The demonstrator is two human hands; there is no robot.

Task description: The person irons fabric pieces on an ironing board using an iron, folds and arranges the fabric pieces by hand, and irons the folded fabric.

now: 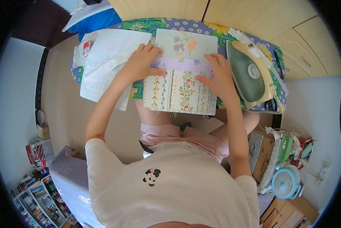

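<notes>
Spreading across a pieced fabric panel [182, 81], two bare hands meet its lavender band [182, 64] from opposite sides. The left hand [141, 64] lies at the band's left end, its grip wide: the fingers reach over the pale section above, while the thumb stands apart on the lower edge of the band. The right hand [220, 78] lies at the right edge, also with a wide grip, its thumb over the floral-striped section [187, 89] and its fingers near the band. Whether either grip pinches any cloth cannot be told. The panel lies at the middle of the patterned surface [144, 24], its lower end projecting past the front edge above the lap; loose threads hang there. The upper section bears a rabbit print [179, 45]. Just right of the right hand, a green-and-cream iron [248, 74] lies on its side. Left of the panel, pale sheets [109, 45] overlap, near a small red-and-white box [87, 48].
</notes>
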